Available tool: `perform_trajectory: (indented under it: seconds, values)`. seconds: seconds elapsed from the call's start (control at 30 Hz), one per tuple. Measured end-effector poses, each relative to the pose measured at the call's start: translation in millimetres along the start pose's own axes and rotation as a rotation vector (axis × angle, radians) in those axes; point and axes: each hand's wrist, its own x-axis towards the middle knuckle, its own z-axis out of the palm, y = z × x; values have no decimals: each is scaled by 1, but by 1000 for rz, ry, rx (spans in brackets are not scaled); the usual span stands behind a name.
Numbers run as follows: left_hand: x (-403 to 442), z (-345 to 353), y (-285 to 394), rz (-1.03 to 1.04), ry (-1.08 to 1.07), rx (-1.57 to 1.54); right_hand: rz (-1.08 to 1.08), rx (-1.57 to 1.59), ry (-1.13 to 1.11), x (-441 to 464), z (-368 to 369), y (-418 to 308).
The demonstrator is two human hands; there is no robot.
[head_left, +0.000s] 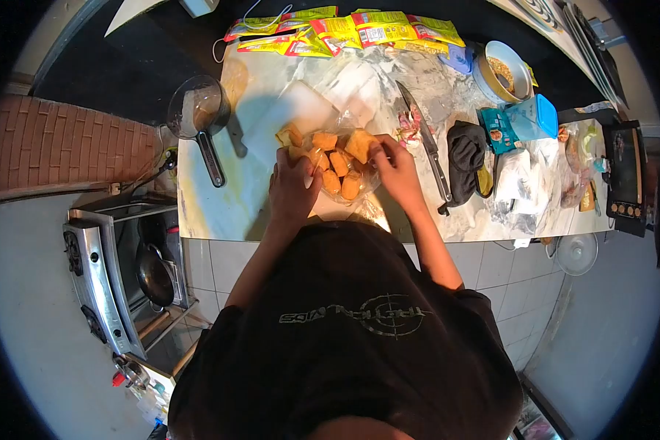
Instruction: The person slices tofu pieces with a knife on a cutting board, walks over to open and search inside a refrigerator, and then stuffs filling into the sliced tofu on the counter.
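Note:
Several orange-brown fried pieces [339, 163] lie in a clear plastic bag near the table's front edge, in the middle. At the left side of the bag is my left hand [293, 183], its fingers bent against the pieces there; what they hold is too small to make out. My right hand [394, 165] has its thumb and fingers closed on a larger fried piece [360, 145] at the bag's upper right. A whitish board [290, 110] lies behind the bag.
A knife [433, 150] and a dark cloth [465, 158] lie to the right. A pan with a black handle [210, 161] is at the left. Yellow packets [337, 33] line the back, with a bowl [503, 72] and a blue-lidded container [533, 117] at the back right.

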Motion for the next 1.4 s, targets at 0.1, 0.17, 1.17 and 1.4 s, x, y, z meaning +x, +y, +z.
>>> perform_trajectory:
  seconds: [0.1, 0.17, 1.17, 1.4]
  values:
    - [2, -9, 10, 11, 30, -79, -17, 244, -8, 1, -8, 18]
    - [3, -13, 13, 21, 49, -134, 158, 574, -32, 0, -13, 22]
    - [5, -12, 22, -338, -241, -1495, -86, 615, -230, -26, 13, -25]
    - [0, -12, 32, 122, -182, -1143, -274, 429, -112, -30, 20, -24]
